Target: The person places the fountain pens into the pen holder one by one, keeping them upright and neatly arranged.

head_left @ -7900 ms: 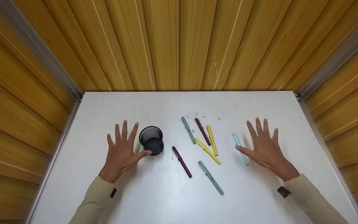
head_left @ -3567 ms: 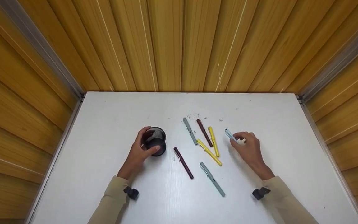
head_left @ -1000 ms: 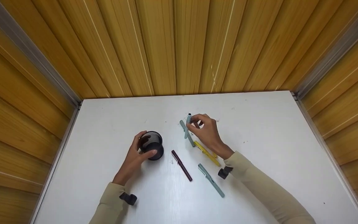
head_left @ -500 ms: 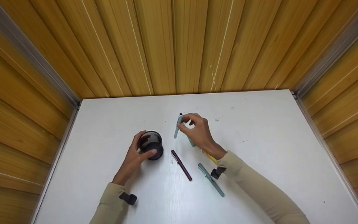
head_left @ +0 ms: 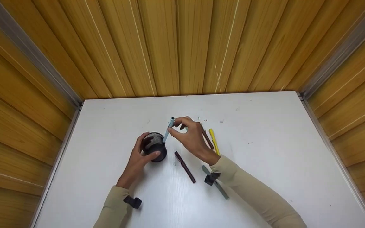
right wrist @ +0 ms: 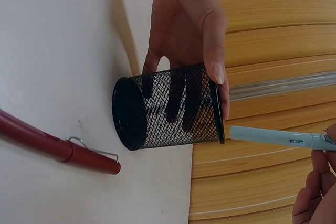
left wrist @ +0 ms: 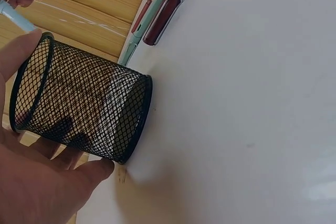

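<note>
My left hand grips a black mesh pen holder that stands on the white table, thumb at its rim and fingers round the far side. My right hand pinches a light blue pen near its upper end between thumb and fingers. The pen slants down, its lower tip right at the holder's rim in the head and right wrist views. To the right of the holder lies a dark maroon pen.
A grey-green pen lies partly under the right wrist's camera. Beyond the right hand are a yellow pen and a brown-red pen. Wooden panel walls surround the white table at back and sides.
The right hand first took the light blue pen from the table's right side. Over the last second it has carried the pen left to the holder. The left hand stays round the holder.
</note>
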A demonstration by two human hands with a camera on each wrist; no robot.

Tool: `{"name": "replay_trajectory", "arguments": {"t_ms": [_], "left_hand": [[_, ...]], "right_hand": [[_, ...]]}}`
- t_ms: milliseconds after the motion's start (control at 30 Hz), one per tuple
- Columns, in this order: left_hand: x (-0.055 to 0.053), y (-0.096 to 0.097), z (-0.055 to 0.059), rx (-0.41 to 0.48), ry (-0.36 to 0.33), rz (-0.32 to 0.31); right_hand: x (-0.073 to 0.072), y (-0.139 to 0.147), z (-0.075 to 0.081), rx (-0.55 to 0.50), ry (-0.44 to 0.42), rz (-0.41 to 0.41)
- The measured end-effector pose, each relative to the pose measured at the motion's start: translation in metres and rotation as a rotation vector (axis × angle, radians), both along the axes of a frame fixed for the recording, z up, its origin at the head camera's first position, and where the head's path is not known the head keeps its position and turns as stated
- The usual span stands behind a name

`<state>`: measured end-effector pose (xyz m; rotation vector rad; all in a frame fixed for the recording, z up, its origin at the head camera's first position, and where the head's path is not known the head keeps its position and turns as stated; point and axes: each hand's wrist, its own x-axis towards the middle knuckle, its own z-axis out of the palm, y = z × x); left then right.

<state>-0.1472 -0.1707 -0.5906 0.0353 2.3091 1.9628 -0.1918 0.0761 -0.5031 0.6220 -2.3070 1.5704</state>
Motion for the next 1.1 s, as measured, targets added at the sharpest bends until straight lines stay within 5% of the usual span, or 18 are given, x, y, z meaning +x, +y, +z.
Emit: {"name": "replay_trajectory", "arguments": {"t_ms": [333,1100], "left_hand": [[-0.001,0.001,0.001,-0.003,-0.007,0.000],[-0.002,-0.001,0.000,0.006,0.025,-0.019]], "right_hand": [[0.003,-0.017,-0.006,-0.061,-0.020,0.066],[0.016,-0.025,-0.046,0.024,-0.102,0.079]]}}
